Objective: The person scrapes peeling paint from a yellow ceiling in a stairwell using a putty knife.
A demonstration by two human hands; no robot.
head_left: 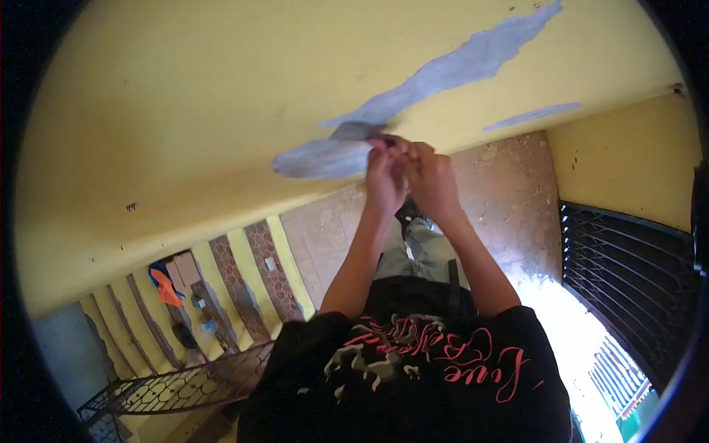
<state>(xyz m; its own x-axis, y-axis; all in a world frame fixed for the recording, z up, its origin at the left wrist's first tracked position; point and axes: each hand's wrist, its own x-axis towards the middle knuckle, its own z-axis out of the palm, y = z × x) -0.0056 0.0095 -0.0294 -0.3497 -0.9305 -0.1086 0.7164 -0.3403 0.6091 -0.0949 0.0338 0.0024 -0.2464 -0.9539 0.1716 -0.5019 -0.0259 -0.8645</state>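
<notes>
A scraper with a flat grey blade lies against the yellow wall, at the edge of a grey patch where the paint is off. My left hand is closed around its short handle, close to the blade. Just beside it, touching it, my right hand is also closed on the handle end. Fingers cover most of the handle, and the blade area is a little blurred. Above the tool, a longer grey bare strip runs up to the right.
A smaller grey patch is on the wall at right. Steps with patterned treads descend at lower left, with an orange and blue cloth and small items on them. A metal railing borders them. A dark folding gate stands at right.
</notes>
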